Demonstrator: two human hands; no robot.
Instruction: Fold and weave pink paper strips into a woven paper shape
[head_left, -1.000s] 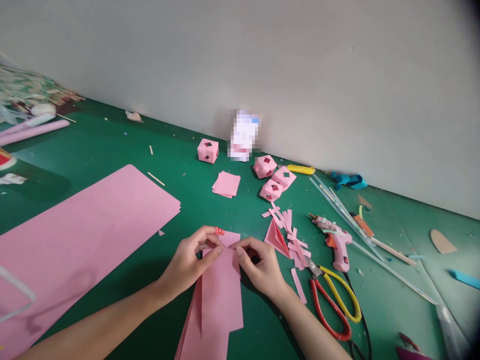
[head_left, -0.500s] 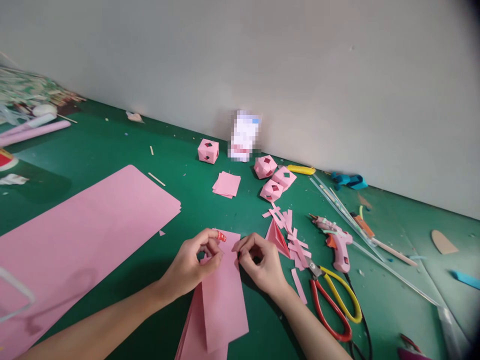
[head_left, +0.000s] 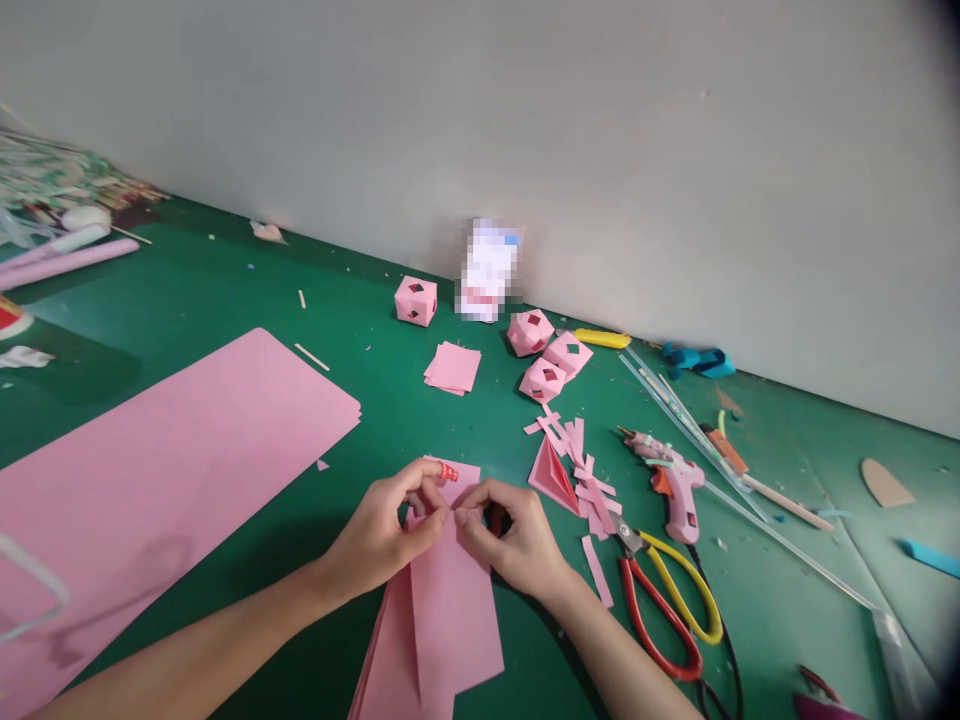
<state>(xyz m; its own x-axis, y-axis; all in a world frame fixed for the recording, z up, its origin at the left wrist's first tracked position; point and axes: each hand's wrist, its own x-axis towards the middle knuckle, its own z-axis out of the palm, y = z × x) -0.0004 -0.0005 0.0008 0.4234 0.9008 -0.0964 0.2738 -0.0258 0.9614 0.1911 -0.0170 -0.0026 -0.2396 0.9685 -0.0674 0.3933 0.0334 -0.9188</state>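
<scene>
Over a long pink paper strip (head_left: 459,610), my left hand (head_left: 394,515) and my right hand (head_left: 510,530) meet fingertip to fingertip. Both are closed in a pinch, the thumbs pressed to the fingers. Whatever lies between the tips is too small or hidden to make out. One left finger wears a red wrap (head_left: 448,471). More pink strips (head_left: 390,650) lie beneath the first one, toward me. Right of my right hand sit a folded pink paper piece (head_left: 551,475) and narrow paper scraps (head_left: 592,490).
Pink paper balls with cut-out holes (head_left: 543,380) and a stack of small squares (head_left: 453,367) lie ahead. Scissors (head_left: 660,590) and a glue gun (head_left: 675,490) are at right. Large pink sheets (head_left: 187,480) cover the left. A blurred screen (head_left: 487,270) leans against the wall.
My right hand has moved left, bringing its fingertips to those of my left hand. The near end of the top strip has shifted slightly right.
</scene>
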